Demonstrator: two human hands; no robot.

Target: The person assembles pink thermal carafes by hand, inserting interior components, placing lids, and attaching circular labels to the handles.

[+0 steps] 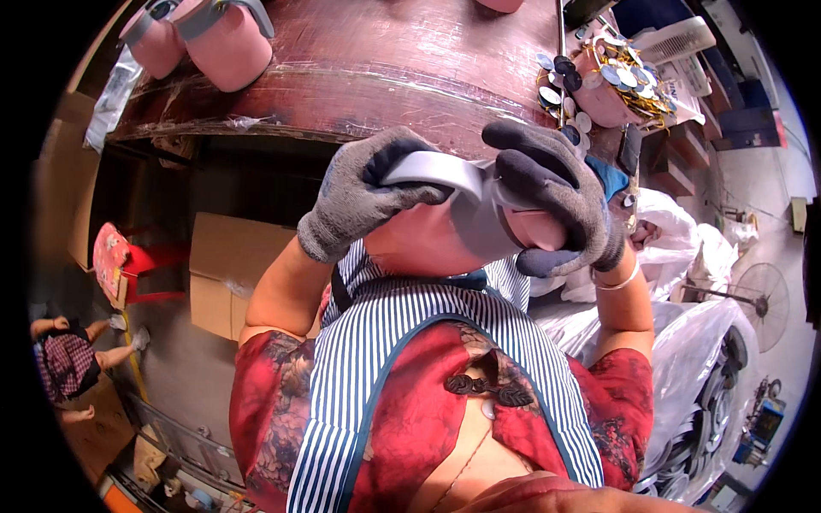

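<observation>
A pink jug [428, 235] with a grey collar and a pale grey handle is held on its side in front of my apron, close to the table's front edge. My left hand [355, 192], in a grey work glove, is closed around the handle. The gloved right hand [569, 192] wraps the jug's pink top end, fingers over the upper side and thumb below. Two more pink jugs [229, 53] with grey collars stand at the far left of the table.
The worn dark red table [368, 77] spans the far side. At right sits a pink container [599, 98] heaped with round tags on gold ties. Plastic bags [697, 350] of grey parts lie right; a cardboard box [218, 274], red stool [128, 261] and another person [73, 359] are left.
</observation>
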